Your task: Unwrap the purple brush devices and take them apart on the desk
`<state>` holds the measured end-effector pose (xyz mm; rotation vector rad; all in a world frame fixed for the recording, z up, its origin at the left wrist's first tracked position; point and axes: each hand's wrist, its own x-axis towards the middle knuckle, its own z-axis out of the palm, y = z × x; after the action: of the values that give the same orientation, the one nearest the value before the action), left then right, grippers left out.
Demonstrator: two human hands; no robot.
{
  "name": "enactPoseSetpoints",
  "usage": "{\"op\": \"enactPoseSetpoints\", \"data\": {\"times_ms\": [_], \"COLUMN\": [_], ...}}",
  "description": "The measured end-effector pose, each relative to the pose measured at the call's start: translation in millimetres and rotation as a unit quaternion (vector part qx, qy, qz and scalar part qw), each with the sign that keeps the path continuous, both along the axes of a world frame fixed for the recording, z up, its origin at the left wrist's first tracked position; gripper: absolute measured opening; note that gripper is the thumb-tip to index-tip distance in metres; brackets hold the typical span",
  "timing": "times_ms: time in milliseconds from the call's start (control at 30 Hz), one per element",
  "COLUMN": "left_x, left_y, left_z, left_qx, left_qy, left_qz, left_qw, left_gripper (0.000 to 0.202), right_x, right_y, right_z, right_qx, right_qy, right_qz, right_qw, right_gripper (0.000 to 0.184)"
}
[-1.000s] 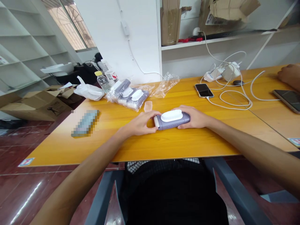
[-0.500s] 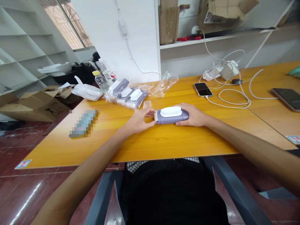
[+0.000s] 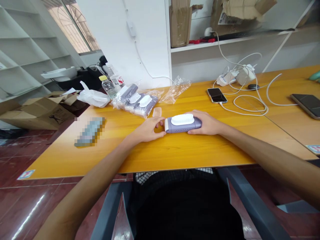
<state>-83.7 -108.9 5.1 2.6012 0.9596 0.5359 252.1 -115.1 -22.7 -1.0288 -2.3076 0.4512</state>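
A purple handheld device (image 3: 183, 128) with perforated sides lies lengthwise just above the wooden table. On its upper face is a white bristled brush (image 3: 182, 119), and a pale cap-like part (image 3: 166, 125) forms its left end. My right hand (image 3: 206, 122) is wrapped around the device's right end. At the pale left end, my left hand (image 3: 148, 129) pinches with thumb and fingertips; some of its fingers are curled and partly hidden. Just behind the left fingers sits a small translucent pinkish cap (image 3: 157, 112).
Similar purple devices in clear plastic (image 3: 140, 101) lie at the back left, beside a yellow-capped bottle (image 3: 107, 85) and a white plastic bag (image 3: 93, 98). A blurred flat object (image 3: 90, 131) rests left. A phone (image 3: 217, 95) on a white cable (image 3: 247, 113) and a tablet (image 3: 307, 104) lie right.
The fingers of my left hand have shifted slightly at the device's left end, with the fingertips now more curled. The device and my right hand have hardly moved.
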Motion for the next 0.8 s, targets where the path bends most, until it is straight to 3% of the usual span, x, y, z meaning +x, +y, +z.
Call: {"op": "enactPoseSetpoints", "data": {"times_ms": [800], "left_x": [4.7], "left_y": [-6.5], "left_z": [3.4], "left_qx": [-0.008], "left_qy": [0.034], "left_qz": [0.027], "left_qw": [0.999], "left_gripper": [0.051], "right_x": [1.2], "right_y": [0.0], "right_z": [-0.7], "right_qx": [-0.005], "right_qy": [-0.007], "right_qz": [0.017], "right_qw": [1.0], "right_gripper": [0.076]}}
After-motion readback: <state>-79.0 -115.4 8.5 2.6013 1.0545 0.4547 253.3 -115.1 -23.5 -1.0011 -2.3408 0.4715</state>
